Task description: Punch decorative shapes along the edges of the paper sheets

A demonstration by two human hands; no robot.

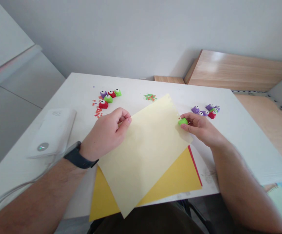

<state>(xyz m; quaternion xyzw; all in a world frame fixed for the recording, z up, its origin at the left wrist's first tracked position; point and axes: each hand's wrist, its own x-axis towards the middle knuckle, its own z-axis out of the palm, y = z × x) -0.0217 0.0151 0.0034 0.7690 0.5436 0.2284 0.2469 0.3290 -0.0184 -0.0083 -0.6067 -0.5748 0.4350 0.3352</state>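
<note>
My left hand [108, 131] is closed on the left edge of a pale yellow paper sheet [145, 152], pinching it between thumb and fingers. My right hand [199, 126] grips a small green paper punch [182, 121] set on the sheet's right edge, which has small notches along it. The pale sheet lies tilted over a darker yellow sheet [177, 177] and a red sheet [194, 165] whose edge alone shows. A dark watch [79, 156] is on my left wrist.
Red, green and purple punches [109, 96] sit at the far left with red paper bits beside them. More punches [207, 110], mostly purple, lie at the far right. Confetti [150, 97] lies far centre. A white box with a cable [50, 131] rests left on the white table [240, 130].
</note>
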